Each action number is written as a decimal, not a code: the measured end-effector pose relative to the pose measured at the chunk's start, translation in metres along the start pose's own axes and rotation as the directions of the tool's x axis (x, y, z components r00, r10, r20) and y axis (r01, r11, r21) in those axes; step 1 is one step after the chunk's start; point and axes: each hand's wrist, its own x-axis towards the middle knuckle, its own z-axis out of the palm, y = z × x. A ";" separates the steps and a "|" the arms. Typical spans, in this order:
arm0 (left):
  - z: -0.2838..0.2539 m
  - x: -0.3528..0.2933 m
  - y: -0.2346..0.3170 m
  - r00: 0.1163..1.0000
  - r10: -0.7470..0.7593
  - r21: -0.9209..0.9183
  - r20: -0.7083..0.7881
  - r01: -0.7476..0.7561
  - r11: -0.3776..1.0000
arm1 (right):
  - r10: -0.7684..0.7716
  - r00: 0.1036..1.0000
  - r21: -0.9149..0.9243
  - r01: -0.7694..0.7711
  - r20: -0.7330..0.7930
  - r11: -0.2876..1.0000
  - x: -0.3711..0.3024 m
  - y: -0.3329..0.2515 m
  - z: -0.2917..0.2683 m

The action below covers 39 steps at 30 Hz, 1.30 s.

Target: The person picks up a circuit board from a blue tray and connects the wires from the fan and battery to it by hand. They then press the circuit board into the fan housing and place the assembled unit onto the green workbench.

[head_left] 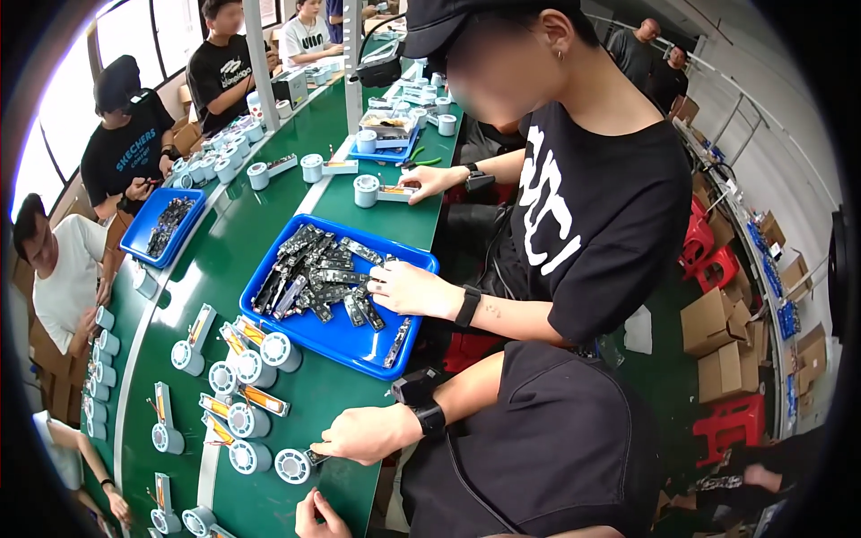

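Observation:
My right hand (369,436), with a black band and small device at the wrist, has its fingers closed at the side of a light blue round-headed unit (293,465). A short dark piece shows between the fingertips and the round head; the rest lies under the hand. Below it, at the lower edge, my left hand (321,517) is partly cut off. Its fingers are curled, and whatever is in them, if anything, is hidden. Several similar units (249,368) with slim handles, some showing orange inside, stand on the green table (296,417) to the left.
Beyond my right hand is a blue tray (381,366) of dark circuit boards (309,273). A co-worker's hand (414,289) reaches into it; their other hand (430,184) touches another unit (366,190). Farther left is a second blue tray (148,231). Other people line the opposite side.

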 end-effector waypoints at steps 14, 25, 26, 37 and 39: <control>0.024 -0.011 -0.014 0.978 -0.127 -0.150 -0.164 0.102 0.983 | -0.044 0.999 0.395 0.048 -0.020 0.917 0.069 0.030 -0.121; 0.022 -0.016 -0.026 0.971 -0.120 -0.165 -0.206 0.087 0.983 | 0.610 0.662 0.116 -0.630 -0.436 0.768 0.245 0.271 -0.118; 0.025 -0.016 -0.025 0.970 -0.112 -0.153 -0.216 0.080 0.985 | 0.630 0.657 0.048 -0.675 -0.414 0.736 0.248 0.293 -0.112; 0.029 -0.015 -0.029 0.972 -0.120 -0.133 -0.202 0.095 0.987 | 0.464 0.862 -0.509 -0.312 0.202 0.802 0.289 0.218 -0.120; 0.024 -0.031 -0.036 0.957 -0.178 -0.118 -0.230 0.154 0.981 | 0.243 0.895 -0.431 -0.064 0.375 0.900 0.326 0.183 -0.071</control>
